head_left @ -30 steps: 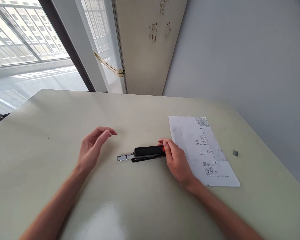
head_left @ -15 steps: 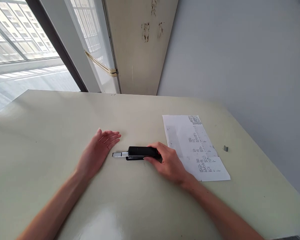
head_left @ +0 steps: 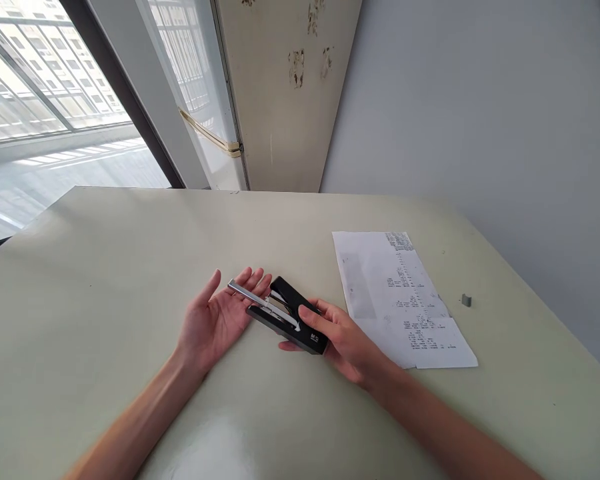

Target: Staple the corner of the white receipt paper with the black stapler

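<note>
A black stapler [head_left: 293, 320] is gripped at its back end by my right hand [head_left: 343, 340], thumb on top and fingers beneath. It is turned on its side and its parts are spread, with the silver staple tray [head_left: 247, 293] sticking out past the front. My left hand [head_left: 220, 320] lies palm up with its fingers stretched out, just left of the stapler. The tray's tip is over those fingers; whether it touches them I cannot tell. To the right lies a printed sheet of paper [head_left: 380, 287], partly behind my right wrist.
The pale table [head_left: 130, 267] carries a small grey piece [head_left: 466, 301], perhaps a short staple strip, right of the paper. A grey wall [head_left: 480, 100] bounds the right side. Behind the table's far edge stands a refrigerator [head_left: 280, 133], with a window at far left.
My right hand has turned the stapler on its side, its front now pointing up and left. My left hand has moved right and opened palm up beneath the protruding tray.
</note>
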Action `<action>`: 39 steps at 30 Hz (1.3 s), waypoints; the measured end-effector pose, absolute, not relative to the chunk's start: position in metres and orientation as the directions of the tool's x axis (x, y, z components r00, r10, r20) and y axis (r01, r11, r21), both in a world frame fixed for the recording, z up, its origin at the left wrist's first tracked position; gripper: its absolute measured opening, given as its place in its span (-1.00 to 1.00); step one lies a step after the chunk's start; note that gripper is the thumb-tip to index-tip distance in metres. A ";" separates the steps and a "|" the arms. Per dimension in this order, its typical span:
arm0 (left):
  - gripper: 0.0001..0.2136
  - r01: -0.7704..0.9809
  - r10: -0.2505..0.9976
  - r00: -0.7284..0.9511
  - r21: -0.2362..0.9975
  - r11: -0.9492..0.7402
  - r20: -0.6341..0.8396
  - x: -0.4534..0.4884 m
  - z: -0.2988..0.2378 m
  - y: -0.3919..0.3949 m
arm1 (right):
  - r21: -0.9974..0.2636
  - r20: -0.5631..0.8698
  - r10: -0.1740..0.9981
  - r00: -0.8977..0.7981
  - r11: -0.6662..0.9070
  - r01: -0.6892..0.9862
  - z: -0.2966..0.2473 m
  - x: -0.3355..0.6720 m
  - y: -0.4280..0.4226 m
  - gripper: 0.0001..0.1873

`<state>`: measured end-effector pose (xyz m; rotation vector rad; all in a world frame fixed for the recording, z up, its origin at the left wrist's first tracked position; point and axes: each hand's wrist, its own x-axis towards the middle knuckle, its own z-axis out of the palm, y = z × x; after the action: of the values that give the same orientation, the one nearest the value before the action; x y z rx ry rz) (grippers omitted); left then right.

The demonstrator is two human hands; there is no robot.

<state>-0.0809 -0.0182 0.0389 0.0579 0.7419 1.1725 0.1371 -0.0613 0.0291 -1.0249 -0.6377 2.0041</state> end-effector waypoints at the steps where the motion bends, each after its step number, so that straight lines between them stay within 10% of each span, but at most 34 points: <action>1: -0.60 -0.815 0.853 0.186 0.408 0.411 -0.487 -0.081 0.037 -0.018 | -0.691 -0.449 0.812 -0.374 -0.580 -0.431 0.029 0.137 -0.061 -0.59; 31: -0.72 -0.770 0.873 0.231 0.468 0.434 -0.430 -0.080 0.033 -0.018 | -0.492 -0.518 0.675 -0.525 -0.738 -0.463 0.029 0.154 -0.049 -0.60; 39: -0.76 -0.748 0.859 0.202 0.492 0.445 -0.471 -0.083 0.032 -0.015 | -0.666 -0.445 0.753 -0.485 -0.640 -0.383 0.037 0.153 -0.051 -0.61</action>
<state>-0.0832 -0.0152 0.0319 0.1682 0.7751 1.1293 0.1534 -0.0507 0.0366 -0.9690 -0.6432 2.1434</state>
